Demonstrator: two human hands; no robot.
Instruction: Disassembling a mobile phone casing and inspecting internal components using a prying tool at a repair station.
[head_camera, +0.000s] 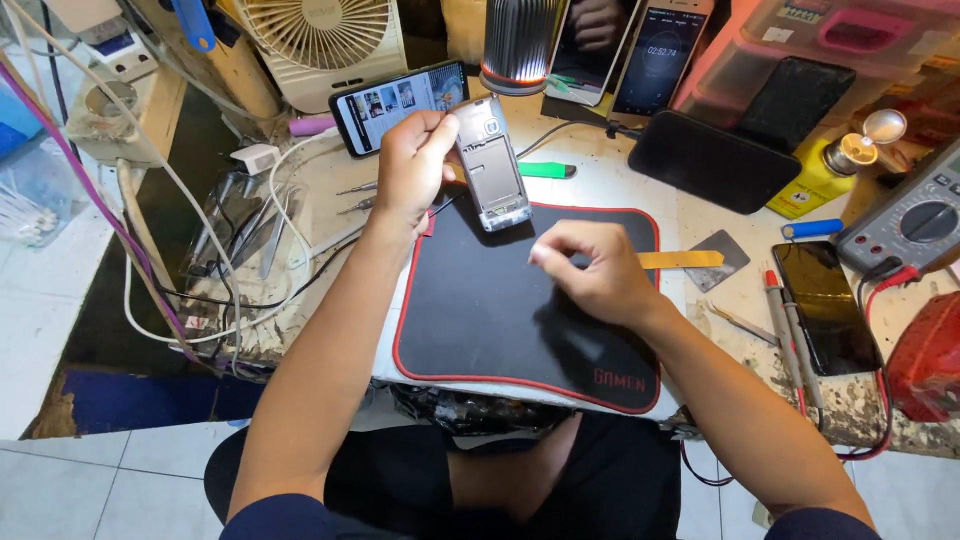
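My left hand (412, 165) grips the opened phone (490, 165) above the black mat (480, 310); my right hand (590, 275), fingers pinched together, hovers over it.

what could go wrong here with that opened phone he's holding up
1. The left hand pinches the opened phone by one edge above the black mat; it might slip and drop.
2. The right hand seems to pinch something too small to see, which could get lost.
3. The dark phone lies near the bench edge and could be knocked off.
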